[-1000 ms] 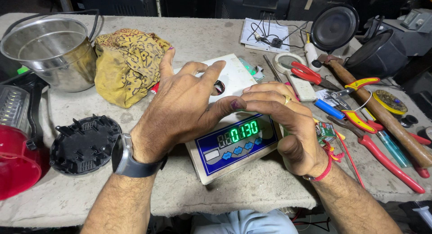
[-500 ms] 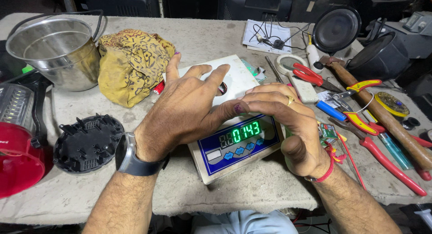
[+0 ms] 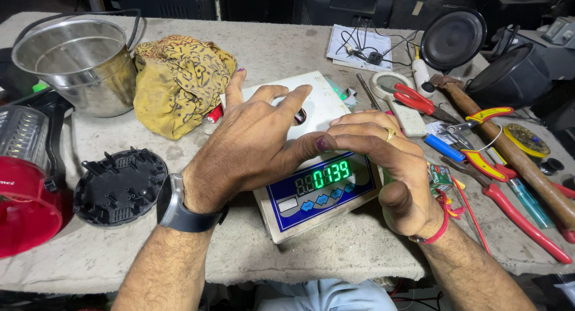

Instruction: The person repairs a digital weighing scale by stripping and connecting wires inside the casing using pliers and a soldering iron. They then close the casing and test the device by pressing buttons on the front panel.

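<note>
Both hands on a digital scale [image 3: 317,185]

Left hand [image 3: 251,143] lies flat, fingers spread, on its top; right hand [image 3: 389,161] curls loosely over the side, holding nothing, on the tabletop [image 3: 287,53].

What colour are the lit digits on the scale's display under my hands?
Green, on the scale's blue front panel, seen clearly in the head view just below the left hand and right hand.

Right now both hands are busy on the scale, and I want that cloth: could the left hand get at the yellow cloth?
Probably yes: the left hand lies on the scale, and the yellow cloth sits just beyond its fingers with nothing between.
</note>
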